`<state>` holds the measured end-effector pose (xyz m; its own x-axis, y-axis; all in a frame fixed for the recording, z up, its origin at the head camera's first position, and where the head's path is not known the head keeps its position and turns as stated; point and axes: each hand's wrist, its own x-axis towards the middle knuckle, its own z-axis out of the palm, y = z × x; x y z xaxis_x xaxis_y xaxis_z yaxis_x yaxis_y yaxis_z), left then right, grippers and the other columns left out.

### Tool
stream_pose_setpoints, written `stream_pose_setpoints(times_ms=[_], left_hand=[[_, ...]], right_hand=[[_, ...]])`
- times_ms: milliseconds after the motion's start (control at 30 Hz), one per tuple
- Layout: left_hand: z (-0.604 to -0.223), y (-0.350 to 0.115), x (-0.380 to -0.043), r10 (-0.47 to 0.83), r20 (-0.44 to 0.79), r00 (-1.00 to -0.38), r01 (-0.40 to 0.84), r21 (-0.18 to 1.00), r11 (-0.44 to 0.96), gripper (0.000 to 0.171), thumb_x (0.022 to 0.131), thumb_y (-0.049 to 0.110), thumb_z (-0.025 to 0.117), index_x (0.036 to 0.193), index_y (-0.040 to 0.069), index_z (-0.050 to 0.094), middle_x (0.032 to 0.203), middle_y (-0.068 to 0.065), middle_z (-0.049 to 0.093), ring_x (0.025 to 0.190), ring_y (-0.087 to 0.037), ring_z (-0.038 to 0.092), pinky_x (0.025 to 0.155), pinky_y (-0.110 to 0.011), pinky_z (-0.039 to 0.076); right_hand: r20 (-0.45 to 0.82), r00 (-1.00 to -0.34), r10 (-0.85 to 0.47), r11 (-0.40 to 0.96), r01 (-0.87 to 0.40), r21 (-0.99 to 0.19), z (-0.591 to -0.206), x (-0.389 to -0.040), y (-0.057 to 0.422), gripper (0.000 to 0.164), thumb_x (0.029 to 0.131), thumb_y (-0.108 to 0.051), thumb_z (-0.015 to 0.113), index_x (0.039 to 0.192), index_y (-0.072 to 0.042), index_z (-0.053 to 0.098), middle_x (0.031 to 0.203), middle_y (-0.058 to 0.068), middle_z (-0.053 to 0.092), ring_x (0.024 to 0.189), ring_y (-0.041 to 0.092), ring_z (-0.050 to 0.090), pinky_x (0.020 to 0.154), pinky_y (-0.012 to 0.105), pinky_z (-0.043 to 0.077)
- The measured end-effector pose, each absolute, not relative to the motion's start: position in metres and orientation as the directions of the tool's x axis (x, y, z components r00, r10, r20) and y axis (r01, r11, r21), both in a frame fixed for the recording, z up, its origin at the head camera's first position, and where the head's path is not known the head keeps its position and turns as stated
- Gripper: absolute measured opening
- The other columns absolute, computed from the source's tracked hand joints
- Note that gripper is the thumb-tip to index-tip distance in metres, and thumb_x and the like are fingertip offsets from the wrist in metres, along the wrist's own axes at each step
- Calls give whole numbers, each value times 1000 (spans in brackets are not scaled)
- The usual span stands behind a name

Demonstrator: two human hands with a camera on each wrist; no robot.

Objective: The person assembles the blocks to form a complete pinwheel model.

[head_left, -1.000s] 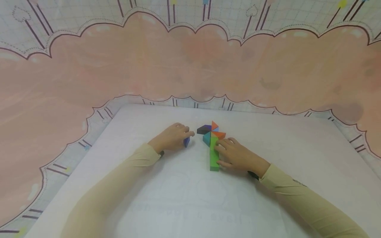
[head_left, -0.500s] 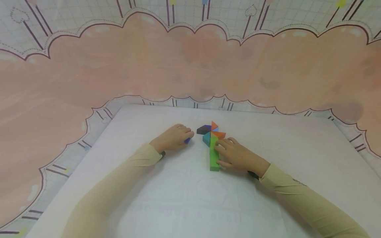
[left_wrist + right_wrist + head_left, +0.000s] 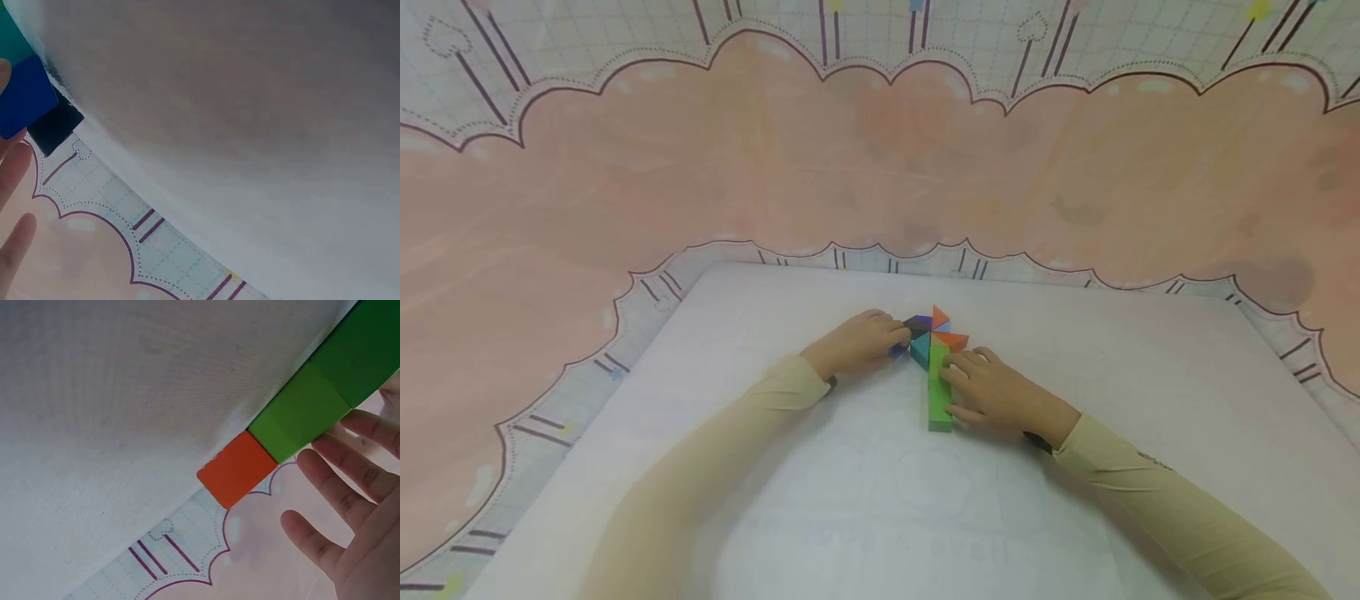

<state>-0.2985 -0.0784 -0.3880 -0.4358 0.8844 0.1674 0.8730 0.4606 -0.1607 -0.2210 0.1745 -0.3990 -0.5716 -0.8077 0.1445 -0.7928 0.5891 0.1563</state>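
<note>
My left hand [image 3: 867,340] pinches a blue wooden block [image 3: 28,97] between thumb and fingers, close beside a black block [image 3: 57,125] and a teal block [image 3: 920,351]. These belong to a pinwheel-like ring that also has a purple block [image 3: 922,320], a light blue block [image 3: 943,327] and orange blocks [image 3: 953,342]. Below the ring, green blocks [image 3: 939,396] form a straight stem pointing toward me. Along the stem's right side, my right hand [image 3: 1000,389] rests with loosely extended fingers at the blocks' edge. In the right wrist view its fingers [image 3: 334,487] lie beside the green faces.
A white tabletop [image 3: 820,517] lies under the blocks and both forearms. Behind its far edge hangs a peach cloth [image 3: 850,175] with a scalloped border and printed stems. Long beige sleeves [image 3: 700,475] cover both arms.
My left hand has carried the blue block rightward to the left side of the ring, now covering part of the black block. The right hand stays at the green blocks.
</note>
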Motion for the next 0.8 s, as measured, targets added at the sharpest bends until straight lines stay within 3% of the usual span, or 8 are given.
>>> stream_pose_setpoints(times_ms=[200,467,800], left_hand=[[-388,-72,-301,890,176,-420,873,-190,449,16,86,12,64,101,12,57,98,-1,67,92,-20,61,98,-35,46],[-382,-70,-301,847,148,-510,801,-278,531,28,84,23,68,107,11,59,102,-5,66,97,-22,62,103,-39,44],[-379,-70,-302,844,113,-525,798,-280,534,29,84,26,69,107,11,59,104,-5,66,100,-21,61,105,-39,42]], right_hand=[[161,-558,-814,580,-798,165,-401,-223,175,46,91,-42,55,120,-6,54,120,11,55,111,25,53,100,46,43],[172,-554,-814,579,-797,171,-402,-222,175,45,90,-42,55,119,-6,55,120,11,55,110,25,53,99,46,44],[149,-571,-807,589,-792,158,-401,-222,175,47,91,-43,54,121,-7,54,122,11,55,113,26,52,101,46,43]])
